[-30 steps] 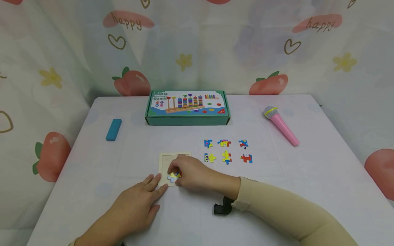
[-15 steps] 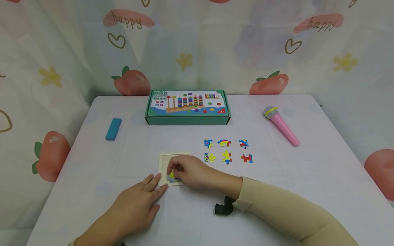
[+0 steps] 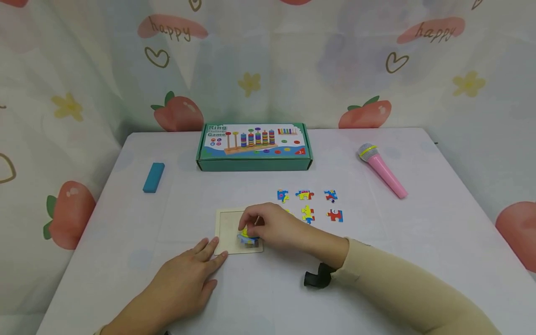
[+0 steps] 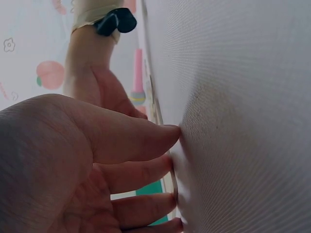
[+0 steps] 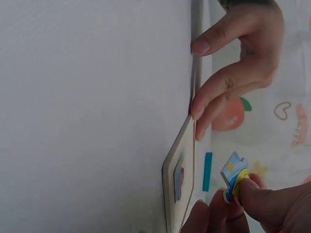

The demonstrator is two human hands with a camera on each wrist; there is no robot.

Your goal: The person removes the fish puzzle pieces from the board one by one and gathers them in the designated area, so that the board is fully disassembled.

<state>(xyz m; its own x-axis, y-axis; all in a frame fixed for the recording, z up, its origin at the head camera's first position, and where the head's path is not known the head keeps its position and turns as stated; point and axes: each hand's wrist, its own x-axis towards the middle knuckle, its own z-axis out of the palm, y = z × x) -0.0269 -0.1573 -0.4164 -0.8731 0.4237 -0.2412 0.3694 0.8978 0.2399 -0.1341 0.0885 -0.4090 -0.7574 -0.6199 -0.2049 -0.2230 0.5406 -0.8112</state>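
Observation:
My left hand (image 3: pixel 184 279) lies with straight fingers, its fingertips resting at the lower left corner of a square wooden puzzle tray (image 3: pixel 228 228). My right hand (image 3: pixel 278 228) pinches a blue and yellow jigsaw piece (image 5: pixel 232 170) between thumb and fingers, above the tray's right part. In the right wrist view the pinched piece stands tilted and away from the tray. Another puzzle piece (image 5: pixel 178 182), blue with some red, lies inside the tray. Several loose jigsaw pieces (image 3: pixel 307 213) lie in two rows right of the tray, one partly hidden behind my right hand.
A green ring game box (image 3: pixel 255 164) stands at the back of the white-clothed table. A blue block (image 3: pixel 153 177) lies at the left, and a pink toy microphone (image 3: pixel 385 172) at the right. A black device (image 3: pixel 319 276) is at my right wrist.
My right hand has lifted the blue and yellow jigsaw piece and moved it rightward across the tray. The left hand has stayed at the tray's corner.

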